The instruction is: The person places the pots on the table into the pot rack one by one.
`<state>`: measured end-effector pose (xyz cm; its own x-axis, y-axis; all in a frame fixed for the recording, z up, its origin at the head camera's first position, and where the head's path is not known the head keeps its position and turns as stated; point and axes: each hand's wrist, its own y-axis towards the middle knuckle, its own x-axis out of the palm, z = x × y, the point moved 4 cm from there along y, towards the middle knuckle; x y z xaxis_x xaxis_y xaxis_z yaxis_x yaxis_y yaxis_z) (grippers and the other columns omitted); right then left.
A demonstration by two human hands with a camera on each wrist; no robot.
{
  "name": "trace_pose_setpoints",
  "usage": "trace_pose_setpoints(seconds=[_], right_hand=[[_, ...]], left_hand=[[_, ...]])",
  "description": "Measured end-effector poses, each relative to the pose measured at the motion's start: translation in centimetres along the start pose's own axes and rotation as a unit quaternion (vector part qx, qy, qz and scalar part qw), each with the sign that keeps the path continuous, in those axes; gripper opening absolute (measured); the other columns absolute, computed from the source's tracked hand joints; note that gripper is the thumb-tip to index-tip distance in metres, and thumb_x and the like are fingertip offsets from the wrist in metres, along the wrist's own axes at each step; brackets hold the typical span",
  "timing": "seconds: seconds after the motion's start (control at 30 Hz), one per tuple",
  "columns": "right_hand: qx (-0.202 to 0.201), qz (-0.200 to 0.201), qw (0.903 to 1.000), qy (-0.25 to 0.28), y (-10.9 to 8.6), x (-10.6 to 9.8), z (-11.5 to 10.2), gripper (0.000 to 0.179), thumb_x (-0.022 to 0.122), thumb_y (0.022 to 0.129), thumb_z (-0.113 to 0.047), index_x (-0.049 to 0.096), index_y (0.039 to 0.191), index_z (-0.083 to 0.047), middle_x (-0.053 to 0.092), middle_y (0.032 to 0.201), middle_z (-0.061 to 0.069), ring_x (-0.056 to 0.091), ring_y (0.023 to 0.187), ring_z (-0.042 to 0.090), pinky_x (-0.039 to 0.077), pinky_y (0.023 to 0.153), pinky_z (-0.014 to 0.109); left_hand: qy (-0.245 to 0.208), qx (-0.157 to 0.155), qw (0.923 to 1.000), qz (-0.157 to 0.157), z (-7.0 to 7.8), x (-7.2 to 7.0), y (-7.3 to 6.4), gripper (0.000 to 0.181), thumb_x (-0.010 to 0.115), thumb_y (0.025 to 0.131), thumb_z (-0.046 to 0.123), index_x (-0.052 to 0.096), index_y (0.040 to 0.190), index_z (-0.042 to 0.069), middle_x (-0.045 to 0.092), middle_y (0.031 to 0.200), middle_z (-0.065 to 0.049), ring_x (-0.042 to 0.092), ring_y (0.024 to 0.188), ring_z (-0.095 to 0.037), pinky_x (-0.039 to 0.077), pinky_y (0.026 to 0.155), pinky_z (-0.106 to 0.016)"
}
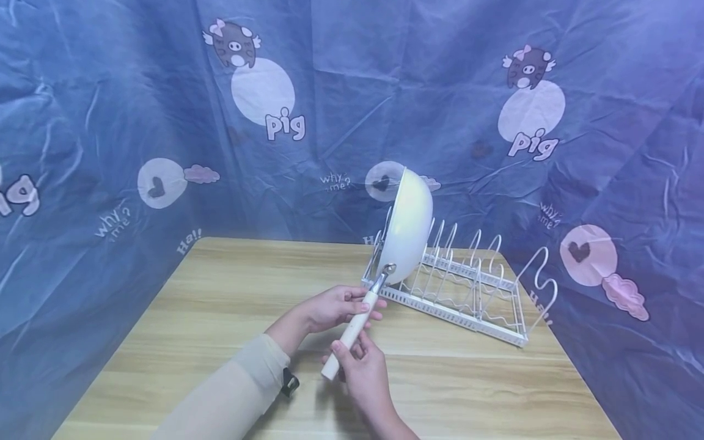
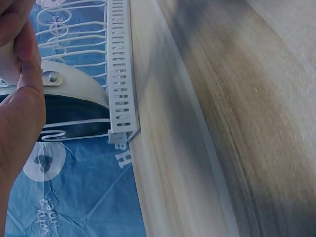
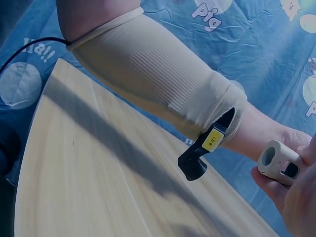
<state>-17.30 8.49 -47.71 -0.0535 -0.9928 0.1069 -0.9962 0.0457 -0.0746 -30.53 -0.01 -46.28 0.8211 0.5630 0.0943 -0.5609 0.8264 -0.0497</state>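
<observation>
A white deep frying pan (image 1: pixel 409 226) stands on edge at the left end of a white wire rack (image 1: pixel 453 315), its bowl tilted slightly. Its cream handle (image 1: pixel 352 333) points down toward me, past the rack's front rail. Near the metal joint, my left hand (image 1: pixel 330 308) pinches the handle between thumb and fingers. Lower down, my right hand (image 1: pixel 365 370) grips the handle close to its end. The left wrist view shows the pan's dark inside (image 2: pixel 74 113) behind a rack wire. In the right wrist view, the hollow handle end (image 3: pixel 276 160) sticks out from the fingers.
The rack's other wire dividers (image 1: pixel 478 244) stretch to the right, ending in a wavy end loop (image 1: pixel 544 281). Beneath lies a wood-grain table (image 1: pixel 220 293). Blue printed cloth (image 1: pixel 341 91) hangs behind and at the sides. A black wrist camera (image 1: pixel 289 382) sits on the left sleeve.
</observation>
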Motion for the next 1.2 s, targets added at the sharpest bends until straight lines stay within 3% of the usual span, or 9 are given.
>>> trace_pose_setpoints(seconds=[0.37, 0.57, 0.7, 0.8, 0.93, 1.0, 1.2], right_hand=[[0.007, -0.018, 0.9998, 0.009, 0.6, -0.4, 0.2, 0.082, 0.069, 0.106, -0.016, 0.020, 0.166, 0.013, 0.068, 0.139, 0.033, 0.083, 0.099, 0.034, 0.070, 0.086, 0.038], [0.011, -0.025, 0.9995, 0.017, 0.7, -0.5, 0.6, 0.076, 0.067, 0.107, -0.016, 0.025, 0.167, 0.009, 0.072, 0.132, 0.030, 0.083, 0.099, 0.031, 0.070, 0.087, 0.037], [0.021, -0.057, 0.9975, 0.036, 0.9, -0.8, 0.9, 0.071, 0.058, 0.111, -0.013, 0.021, 0.168, 0.007, 0.072, 0.128, 0.024, 0.081, 0.104, 0.028, 0.069, 0.092, 0.038], [0.035, -0.086, 0.9944, 0.050, 1.2, -1.1, 1.2, 0.073, 0.054, 0.111, -0.009, 0.013, 0.169, 0.008, 0.067, 0.134, 0.029, 0.079, 0.111, 0.031, 0.069, 0.096, 0.042], [0.043, -0.102, 0.9935, 0.026, 1.7, -1.4, 1.5, 0.076, 0.057, 0.107, -0.004, 0.014, 0.167, 0.011, 0.063, 0.140, 0.038, 0.078, 0.115, 0.040, 0.068, 0.099, 0.046], [0.043, -0.095, 0.9945, -0.006, 2.2, -1.6, 1.8, 0.075, 0.061, 0.104, -0.004, 0.021, 0.164, 0.015, 0.065, 0.138, 0.037, 0.078, 0.112, 0.037, 0.068, 0.099, 0.045], [0.055, -0.067, 0.9903, -0.109, 3.6, -2.2, 2.8, 0.069, 0.071, 0.098, -0.006, 0.041, 0.156, 0.015, 0.070, 0.115, 0.016, 0.069, 0.096, 0.018, 0.065, 0.089, 0.036]], left_hand=[[0.009, -0.010, 0.9999, 0.005, 0.2, -0.1, 0.5, 0.056, 0.054, 0.112, 0.013, 0.039, 0.165, 0.000, 0.052, 0.165, -0.023, 0.067, 0.139, -0.025, 0.061, 0.112, -0.037], [0.004, -0.014, 0.9999, 0.000, 0.1, -0.2, 0.6, 0.060, 0.055, 0.112, 0.012, 0.034, 0.167, -0.001, 0.051, 0.166, -0.022, 0.067, 0.139, -0.025, 0.060, 0.113, -0.038], [0.006, -0.019, 0.9998, -0.007, 0.0, -0.3, 0.9, 0.065, 0.053, 0.112, 0.012, 0.026, 0.169, -0.003, 0.047, 0.168, -0.022, 0.067, 0.139, -0.023, 0.060, 0.113, -0.036], [0.012, -0.027, 0.9995, -0.008, -0.3, -0.4, 1.0, 0.066, 0.052, 0.112, 0.011, 0.022, 0.170, -0.003, 0.044, 0.170, -0.024, 0.066, 0.139, -0.025, 0.059, 0.114, -0.037], [0.024, -0.042, 0.9988, 0.011, -0.8, -0.7, 1.0, 0.068, 0.056, 0.111, 0.010, 0.023, 0.169, -0.004, 0.047, 0.166, -0.029, 0.066, 0.140, -0.035, 0.057, 0.118, -0.042], [0.032, -0.050, 0.9979, 0.026, -1.0, -1.0, 1.1, 0.069, 0.058, 0.110, 0.008, 0.025, 0.169, -0.005, 0.050, 0.163, -0.030, 0.064, 0.140, -0.041, 0.056, 0.120, -0.044], [0.060, -0.073, 0.9935, 0.064, -1.6, -1.4, 1.4, 0.069, 0.063, 0.107, 0.005, 0.031, 0.166, -0.006, 0.055, 0.159, -0.029, 0.064, 0.139, -0.045, 0.055, 0.121, -0.041]])
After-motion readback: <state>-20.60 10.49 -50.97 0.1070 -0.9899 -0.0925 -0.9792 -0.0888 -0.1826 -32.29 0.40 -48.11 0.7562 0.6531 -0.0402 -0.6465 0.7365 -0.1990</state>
